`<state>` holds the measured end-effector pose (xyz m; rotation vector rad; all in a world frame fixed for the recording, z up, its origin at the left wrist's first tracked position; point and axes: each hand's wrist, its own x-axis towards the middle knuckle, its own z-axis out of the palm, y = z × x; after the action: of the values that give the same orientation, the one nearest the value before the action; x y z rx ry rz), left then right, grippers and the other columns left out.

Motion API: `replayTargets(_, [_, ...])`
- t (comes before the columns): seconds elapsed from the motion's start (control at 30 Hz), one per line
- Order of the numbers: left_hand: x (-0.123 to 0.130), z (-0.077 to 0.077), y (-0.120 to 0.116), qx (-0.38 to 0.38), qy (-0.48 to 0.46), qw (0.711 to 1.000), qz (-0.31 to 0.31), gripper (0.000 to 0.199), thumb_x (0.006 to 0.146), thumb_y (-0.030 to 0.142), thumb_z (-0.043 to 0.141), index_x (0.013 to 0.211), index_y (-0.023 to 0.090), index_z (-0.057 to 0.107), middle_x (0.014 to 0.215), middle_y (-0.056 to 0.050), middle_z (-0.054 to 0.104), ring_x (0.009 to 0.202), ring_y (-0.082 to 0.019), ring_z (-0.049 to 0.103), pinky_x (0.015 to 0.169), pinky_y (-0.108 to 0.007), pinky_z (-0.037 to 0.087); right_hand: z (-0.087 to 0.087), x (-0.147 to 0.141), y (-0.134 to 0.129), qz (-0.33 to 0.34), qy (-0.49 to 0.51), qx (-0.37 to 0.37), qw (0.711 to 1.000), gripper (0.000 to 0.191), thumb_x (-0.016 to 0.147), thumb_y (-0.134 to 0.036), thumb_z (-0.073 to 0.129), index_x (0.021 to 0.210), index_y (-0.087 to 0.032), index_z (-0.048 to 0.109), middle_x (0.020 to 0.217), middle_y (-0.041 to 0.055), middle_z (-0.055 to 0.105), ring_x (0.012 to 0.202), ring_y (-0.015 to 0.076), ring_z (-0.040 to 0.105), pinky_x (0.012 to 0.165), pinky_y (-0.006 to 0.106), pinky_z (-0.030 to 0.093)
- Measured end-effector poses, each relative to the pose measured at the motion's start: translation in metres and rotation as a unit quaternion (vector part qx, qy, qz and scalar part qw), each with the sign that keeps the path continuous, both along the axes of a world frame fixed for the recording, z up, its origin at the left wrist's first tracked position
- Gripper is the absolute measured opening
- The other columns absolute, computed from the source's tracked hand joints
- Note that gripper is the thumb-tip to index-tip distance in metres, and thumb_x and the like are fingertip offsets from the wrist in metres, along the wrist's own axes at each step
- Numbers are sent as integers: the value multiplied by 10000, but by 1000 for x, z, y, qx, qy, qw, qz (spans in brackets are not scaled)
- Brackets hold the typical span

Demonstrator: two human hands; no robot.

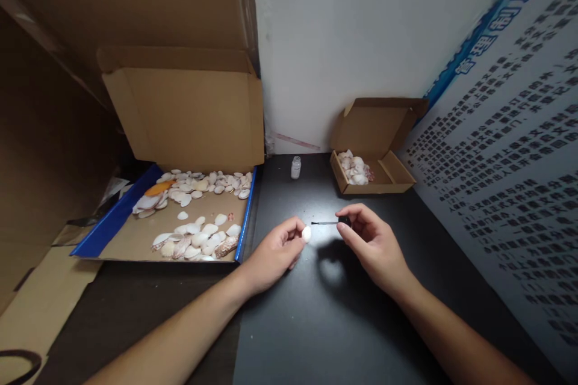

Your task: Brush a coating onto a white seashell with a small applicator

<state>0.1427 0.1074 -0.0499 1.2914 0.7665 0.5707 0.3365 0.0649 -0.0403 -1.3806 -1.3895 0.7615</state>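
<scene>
Between the fingertips of my left hand (280, 249) is a small white shell (306, 234). My right hand (372, 243) pinches the black cap of a thin brush (326, 223), whose dark tip points left toward the shell, a small gap away from it. Behind both hands a small glass bottle (295, 168) stands uncapped on the dark table (289, 325). Many white and pale shells (198, 240) lie in the large blue-edged box on the left.
The large box (189, 114) has its cardboard lid raised at the back. At the back right, an open small cardboard box (374, 187) holds more shells (356, 169) in its left part. A white wall rises behind; a printed panel (510, 150) borders the right side.
</scene>
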Motion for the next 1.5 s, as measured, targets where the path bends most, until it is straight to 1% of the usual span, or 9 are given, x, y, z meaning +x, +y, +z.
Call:
replayTargets(0.07, [0, 0, 0, -1, 0, 1000, -1, 257, 872, 427, 517, 815, 198, 416, 574, 71, 387, 513, -80, 352, 512, -221, 281, 0, 1, 0, -5, 10, 3, 1000, 149, 851, -307, 594, 943, -191, 593, 707, -16, 453, 609, 131, 451, 559, 257, 381])
replayTargets(0.23, [0, -1, 0, -7, -4, 1000, -1, 224, 866, 396, 516, 823, 199, 416, 569, 74, 391, 514, -81, 355, 517, -225, 293, 3, -1, -3, 56, 23, 10, 998, 118, 851, -280, 587, 932, -195, 588, 679, -22, 468, 588, 127, 442, 545, 252, 364])
replayTargets(0.43, [1, 0, 0, -4, 1, 1000, -1, 200, 868, 372, 496, 813, 198, 418, 552, 75, 392, 507, -81, 351, 517, -228, 297, 4, -3, -1, 3, -6, 2, 1000, 128, 832, -277, 605, 921, -187, 585, 704, -13, 489, 603, 131, 456, 563, 260, 365])
replayTargets(0.63, [1, 0, 0, -14, -5, 1000, 1, 180, 861, 356, 488, 816, 198, 414, 545, 78, 386, 503, -82, 344, 514, -231, 301, 2, 0, -3, 66, 34, 8, 997, 108, 867, -275, 576, 942, -197, 576, 698, -24, 478, 604, 124, 441, 562, 254, 355])
replayTargets(0.83, [1, 2, -1, -14, 2, 1000, 1, 169, 857, 345, 479, 804, 196, 417, 536, 75, 391, 509, -84, 351, 520, -232, 303, 0, -1, -1, 5, 16, -6, 1000, 142, 841, -296, 601, 920, -179, 583, 694, -23, 458, 609, 125, 430, 573, 257, 355])
replayTargets(1.03, [0, 1, 0, -20, -2, 1000, 2, 180, 852, 360, 487, 810, 199, 417, 539, 78, 382, 507, -84, 344, 519, -232, 306, 2, -2, -1, 50, 49, -18, 997, 155, 852, -321, 574, 916, -180, 573, 650, -35, 447, 569, 122, 426, 542, 253, 346])
replayTargets(1.23, [0, 0, -1, -14, -7, 1000, 2, 155, 846, 339, 480, 807, 199, 425, 545, 74, 383, 510, -85, 346, 516, -232, 305, 3, -1, 1, -6, 34, -26, 999, 193, 833, -348, 589, 900, -167, 578, 643, -36, 430, 561, 123, 424, 543, 259, 342])
replayTargets(1.4, [1, 0, -1, -19, -2, 1000, 4, 156, 841, 340, 483, 811, 201, 419, 540, 76, 378, 512, -87, 346, 524, -232, 313, 4, -2, 0, 47, 64, -27, 996, 170, 837, -332, 578, 891, -172, 572, 638, -35, 450, 556, 119, 428, 535, 250, 341])
replayTargets(1.5, [1, 1, 0, -18, -2, 1000, 5, 145, 840, 329, 477, 808, 198, 423, 541, 74, 380, 513, -86, 344, 525, -231, 313, 3, -2, 0, 28, 31, -26, 999, 172, 832, -328, 591, 888, -166, 582, 630, -37, 443, 558, 120, 419, 538, 255, 327])
